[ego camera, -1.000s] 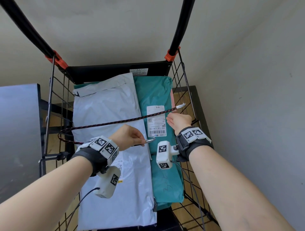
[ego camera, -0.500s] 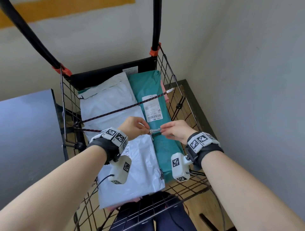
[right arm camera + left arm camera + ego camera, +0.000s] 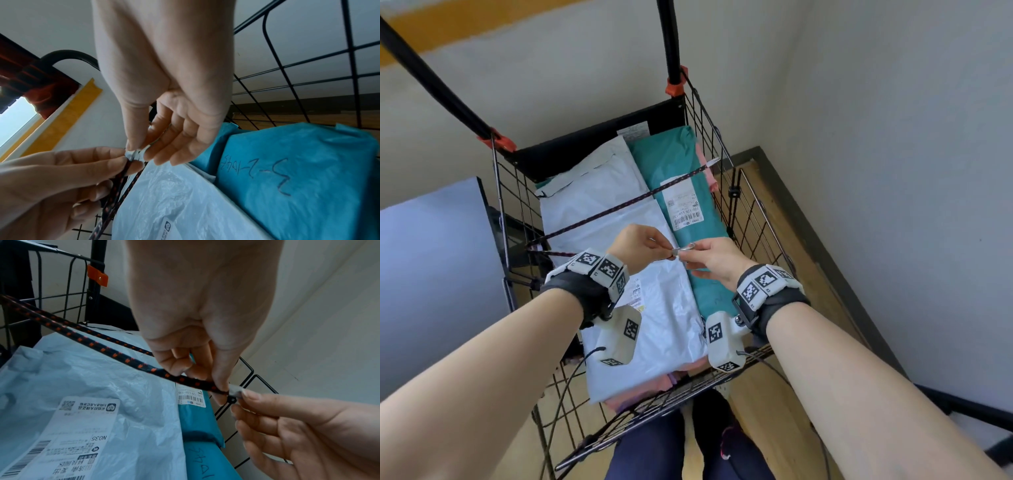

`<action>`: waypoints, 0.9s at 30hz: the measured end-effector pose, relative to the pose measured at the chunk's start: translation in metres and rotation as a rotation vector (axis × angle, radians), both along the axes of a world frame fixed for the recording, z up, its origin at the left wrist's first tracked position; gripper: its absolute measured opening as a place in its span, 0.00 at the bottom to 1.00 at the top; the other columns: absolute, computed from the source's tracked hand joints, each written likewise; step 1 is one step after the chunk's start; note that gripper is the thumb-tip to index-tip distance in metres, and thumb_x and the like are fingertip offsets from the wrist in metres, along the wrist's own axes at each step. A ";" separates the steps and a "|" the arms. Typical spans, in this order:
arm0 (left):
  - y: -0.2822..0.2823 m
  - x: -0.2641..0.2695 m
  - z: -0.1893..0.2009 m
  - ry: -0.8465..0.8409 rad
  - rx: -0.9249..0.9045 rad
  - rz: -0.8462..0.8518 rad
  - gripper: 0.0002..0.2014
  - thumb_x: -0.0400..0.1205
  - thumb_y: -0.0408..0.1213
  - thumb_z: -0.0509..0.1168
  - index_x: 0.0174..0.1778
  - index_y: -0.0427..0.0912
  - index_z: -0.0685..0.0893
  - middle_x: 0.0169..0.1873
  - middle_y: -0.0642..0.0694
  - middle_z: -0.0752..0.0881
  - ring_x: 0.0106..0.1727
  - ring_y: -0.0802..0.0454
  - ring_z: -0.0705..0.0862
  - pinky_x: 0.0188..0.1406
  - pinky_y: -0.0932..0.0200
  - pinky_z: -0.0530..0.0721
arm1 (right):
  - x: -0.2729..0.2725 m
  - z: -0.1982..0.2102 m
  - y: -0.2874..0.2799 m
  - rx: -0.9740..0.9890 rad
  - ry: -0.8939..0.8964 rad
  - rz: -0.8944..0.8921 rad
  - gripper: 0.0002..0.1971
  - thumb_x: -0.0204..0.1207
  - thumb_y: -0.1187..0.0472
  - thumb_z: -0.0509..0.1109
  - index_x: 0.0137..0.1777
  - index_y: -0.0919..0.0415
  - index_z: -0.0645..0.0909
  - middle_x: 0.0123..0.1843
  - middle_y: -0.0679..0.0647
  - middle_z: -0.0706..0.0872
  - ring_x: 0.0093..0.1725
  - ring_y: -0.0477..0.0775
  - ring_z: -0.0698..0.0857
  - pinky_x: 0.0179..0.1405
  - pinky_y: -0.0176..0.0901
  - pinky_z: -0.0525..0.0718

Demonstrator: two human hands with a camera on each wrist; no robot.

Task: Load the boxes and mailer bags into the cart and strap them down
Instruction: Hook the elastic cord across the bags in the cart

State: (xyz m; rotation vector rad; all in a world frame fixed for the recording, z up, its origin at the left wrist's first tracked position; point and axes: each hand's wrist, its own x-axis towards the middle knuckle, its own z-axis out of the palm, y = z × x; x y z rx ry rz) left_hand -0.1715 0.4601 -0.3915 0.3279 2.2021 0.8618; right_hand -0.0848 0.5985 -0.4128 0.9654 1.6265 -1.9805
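A black wire cart (image 3: 743, 219) holds a white mailer bag (image 3: 619, 212) on the left and a teal mailer bag (image 3: 681, 161) on the right. A black bungee cord with orange flecks (image 3: 616, 207) runs across both bags to the right wall. Its free end carries a metal hook (image 3: 686, 248). My left hand (image 3: 640, 246) pinches the cord (image 3: 144, 365) just behind the hook. My right hand (image 3: 714, 257) pinches the hook (image 3: 236, 391) between thumb and fingers. Both hands meet above the seam between the bags (image 3: 205, 175).
A grey wall (image 3: 893, 171) stands close on the right, with a dark skirting (image 3: 808, 233) along a wooden floor (image 3: 774, 411). A blue-grey panel (image 3: 431, 257) sits left of the cart. Black handle bars (image 3: 667, 37) rise from orange clips. My legs (image 3: 654, 445) stand at the cart's near edge.
My right hand left the far cord end and came back to the hook in my left hand, now pinching it. My head view shifted left and back, so more floor shows.
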 end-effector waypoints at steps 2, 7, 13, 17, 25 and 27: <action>-0.004 0.000 0.005 -0.002 0.013 -0.020 0.05 0.76 0.31 0.71 0.36 0.43 0.85 0.29 0.55 0.88 0.32 0.63 0.84 0.38 0.67 0.82 | 0.000 0.005 -0.004 -0.013 0.003 -0.029 0.08 0.74 0.65 0.74 0.52 0.64 0.83 0.38 0.50 0.85 0.37 0.44 0.83 0.46 0.36 0.82; -0.011 -0.011 0.012 0.024 -0.014 -0.110 0.01 0.78 0.33 0.70 0.42 0.40 0.88 0.33 0.52 0.88 0.23 0.75 0.80 0.21 0.81 0.72 | -0.004 0.013 -0.018 0.050 0.009 -0.113 0.05 0.74 0.63 0.75 0.46 0.64 0.84 0.37 0.52 0.85 0.37 0.45 0.83 0.48 0.38 0.85; -0.014 -0.030 0.003 0.028 0.032 -0.313 0.06 0.80 0.33 0.67 0.47 0.37 0.88 0.37 0.46 0.88 0.26 0.68 0.80 0.22 0.78 0.74 | -0.004 0.009 -0.045 0.029 0.056 -0.442 0.02 0.73 0.68 0.75 0.42 0.65 0.84 0.36 0.55 0.84 0.34 0.47 0.82 0.41 0.33 0.84; -0.016 -0.039 -0.004 0.013 0.073 -0.370 0.06 0.79 0.35 0.68 0.47 0.38 0.89 0.37 0.47 0.88 0.35 0.58 0.82 0.31 0.72 0.78 | 0.001 0.000 -0.074 0.037 0.097 -0.614 0.03 0.70 0.72 0.76 0.41 0.65 0.86 0.37 0.57 0.86 0.36 0.48 0.84 0.42 0.33 0.86; 0.002 -0.035 -0.027 -0.051 0.080 -0.425 0.03 0.77 0.34 0.71 0.43 0.39 0.89 0.32 0.51 0.88 0.27 0.69 0.82 0.26 0.81 0.75 | 0.011 -0.020 -0.084 -0.133 0.067 -0.959 0.03 0.76 0.71 0.71 0.40 0.67 0.83 0.33 0.57 0.84 0.32 0.49 0.82 0.39 0.35 0.86; 0.013 -0.034 -0.032 -0.037 0.052 -0.455 0.05 0.77 0.34 0.71 0.45 0.36 0.89 0.35 0.47 0.88 0.32 0.64 0.82 0.29 0.79 0.76 | 0.013 -0.025 -0.077 -0.165 0.056 -0.995 0.04 0.77 0.71 0.70 0.40 0.66 0.83 0.33 0.56 0.84 0.31 0.49 0.81 0.40 0.35 0.86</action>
